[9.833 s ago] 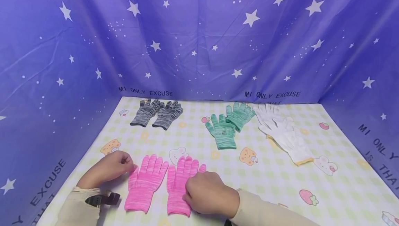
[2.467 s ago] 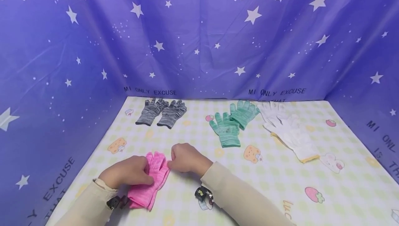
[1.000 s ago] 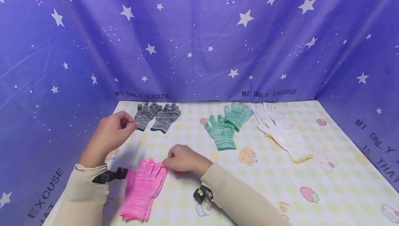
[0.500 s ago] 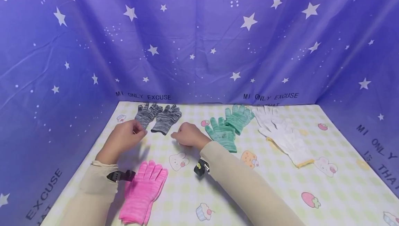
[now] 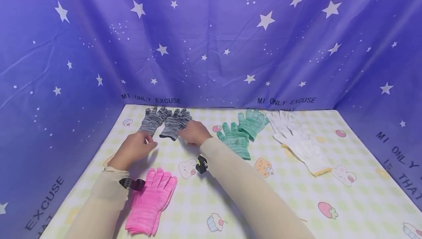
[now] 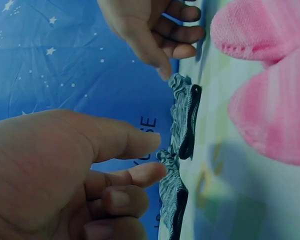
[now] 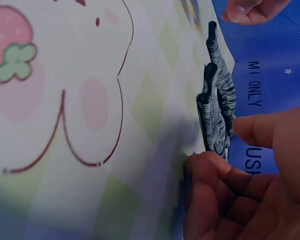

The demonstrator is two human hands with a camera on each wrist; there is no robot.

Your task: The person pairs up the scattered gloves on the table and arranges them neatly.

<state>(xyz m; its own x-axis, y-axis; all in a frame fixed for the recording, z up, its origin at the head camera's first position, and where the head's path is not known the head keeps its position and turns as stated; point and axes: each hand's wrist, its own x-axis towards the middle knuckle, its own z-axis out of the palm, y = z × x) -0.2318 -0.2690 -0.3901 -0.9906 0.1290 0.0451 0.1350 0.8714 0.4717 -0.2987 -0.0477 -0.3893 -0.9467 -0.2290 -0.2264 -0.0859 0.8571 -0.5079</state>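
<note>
Two dark grey striped knit gloves lie side by side at the table's back left. My right hand (image 5: 196,132) is at the edge of the right grey glove (image 5: 174,124); in the right wrist view its thumb and index finger stand apart near the glove (image 7: 215,117). My left hand (image 5: 133,149) hovers just in front of the left grey glove (image 5: 152,121), covering part of its cuff. Its thumb and index finger are slightly apart with nothing between them, as the left wrist view shows. Two pink gloves (image 5: 151,202) lie stacked at the front left, fingers pointing away.
A pair of green gloves (image 5: 234,142) overlaps partly at the back, right of my right hand. White gloves with yellow cuffs (image 5: 301,144) lie farther right. A checked cloth (image 5: 280,206) covers the table, and a purple starry curtain (image 5: 211,41) encloses its back and sides.
The pink gloves, side by side at first, are now stacked. Both hands have left them for the grey gloves; lately the right hand moved up to the right one, the left drew back slightly.
</note>
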